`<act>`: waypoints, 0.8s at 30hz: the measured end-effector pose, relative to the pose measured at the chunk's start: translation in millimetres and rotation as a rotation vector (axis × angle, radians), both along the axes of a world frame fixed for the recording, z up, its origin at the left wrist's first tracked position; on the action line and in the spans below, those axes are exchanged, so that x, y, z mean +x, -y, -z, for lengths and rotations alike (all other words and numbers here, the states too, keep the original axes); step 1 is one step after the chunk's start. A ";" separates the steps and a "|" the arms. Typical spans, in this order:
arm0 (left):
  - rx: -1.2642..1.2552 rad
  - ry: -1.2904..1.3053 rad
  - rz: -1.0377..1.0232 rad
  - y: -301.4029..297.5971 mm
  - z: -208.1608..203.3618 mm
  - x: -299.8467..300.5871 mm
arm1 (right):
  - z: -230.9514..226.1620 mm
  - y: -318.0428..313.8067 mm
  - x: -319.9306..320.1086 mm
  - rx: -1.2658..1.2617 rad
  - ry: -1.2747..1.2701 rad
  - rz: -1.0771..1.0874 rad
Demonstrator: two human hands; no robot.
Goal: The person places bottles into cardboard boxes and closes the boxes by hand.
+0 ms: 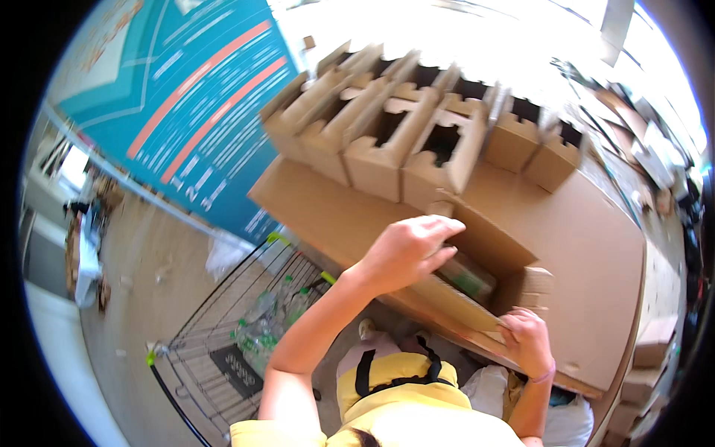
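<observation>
An open cardboard box stands at the table's near edge, its top flaps up. Something clear and greenish lies inside, too blurred to name. My left hand is over the box's left end, thumb and fingers apart, with nothing seen between them. At the near right corner, my right hand has its fingers closed on the box's edge. Behind are several open-topped cardboard boxes in rows, with notched upper edges and dark insides.
The boxes rest on a cardboard-covered table. A wire shopping cart with several clear plastic bottles is at my left. Behind it rises a teal printed panel. White sacks sit under the near edge; cardboard pieces lie right.
</observation>
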State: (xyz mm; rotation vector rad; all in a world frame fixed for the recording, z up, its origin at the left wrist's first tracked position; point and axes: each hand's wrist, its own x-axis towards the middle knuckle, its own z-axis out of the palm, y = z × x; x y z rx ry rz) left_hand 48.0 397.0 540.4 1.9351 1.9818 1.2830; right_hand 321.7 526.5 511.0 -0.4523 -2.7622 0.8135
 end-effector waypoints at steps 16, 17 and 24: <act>-0.801 0.549 -1.936 526.6 381.4 5.3 | -25.2 37.1 -56.7 0.234 0.276 0.087; -0.862 0.644 -1.940 538.9 394.7 10.4 | -22.2 37.0 -58.8 0.268 0.268 0.107; -1.018 0.965 -1.838 540.3 440.9 -0.4 | -18.2 22.2 -46.3 0.328 0.558 0.132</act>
